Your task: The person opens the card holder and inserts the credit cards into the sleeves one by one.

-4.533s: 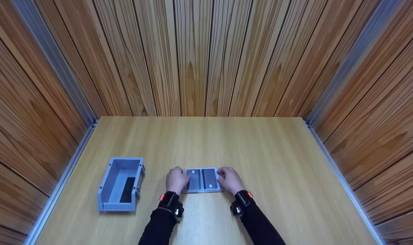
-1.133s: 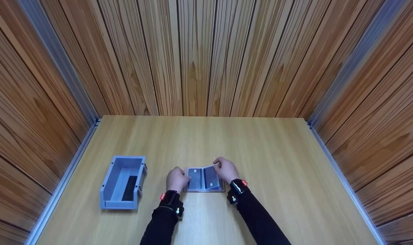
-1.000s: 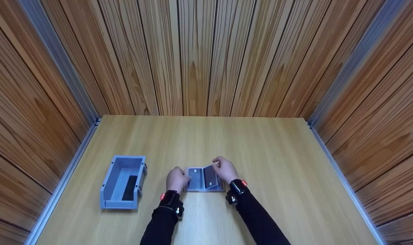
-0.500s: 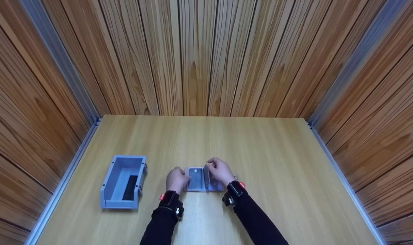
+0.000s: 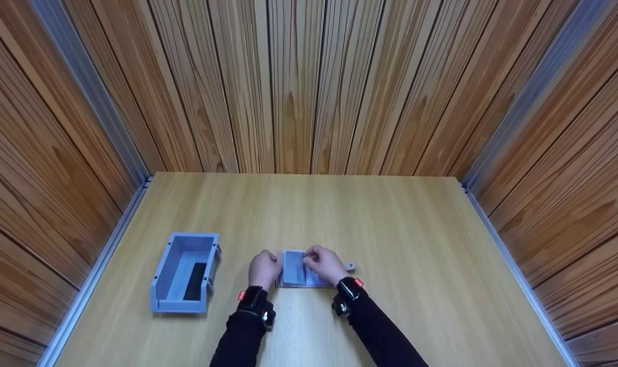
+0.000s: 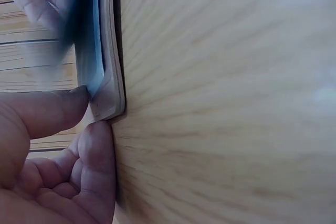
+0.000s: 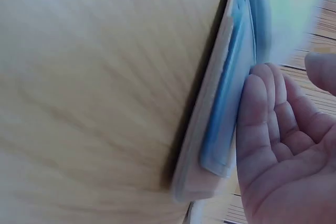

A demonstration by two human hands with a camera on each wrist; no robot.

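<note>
An unfolded card wallet (image 5: 294,284) with clear plastic sleeves lies on the table. At its left edge, my left hand (image 5: 264,269) pinches the cover and sleeve corner between thumb (image 6: 52,111) and index finger. My right hand (image 5: 326,264) is over the wallet's middle and right half, hiding much of it. In the right wrist view, its thumb (image 7: 321,72) stands apart from the loosely bent fingers (image 7: 254,103), whose tips touch the sleeves. A sleeve page (image 7: 294,14) is lifted and blurred beside them. A pale blue pocket (image 5: 294,267) shows on the left half.
A grey-blue open bin (image 5: 158,300) stands to the left, with a black flat strip (image 5: 195,281) on its floor. The wallet's snap tab (image 5: 350,266) sticks out right of my right hand. Wood-panelled walls (image 5: 298,86) enclose the wooden table (image 5: 390,224) at the back and sides.
My right hand has lifted the right sleeve page and swung it leftward across the wallet's middle. The left pocket's dark card face is now covered by pale blue. My left hand has stayed put.
</note>
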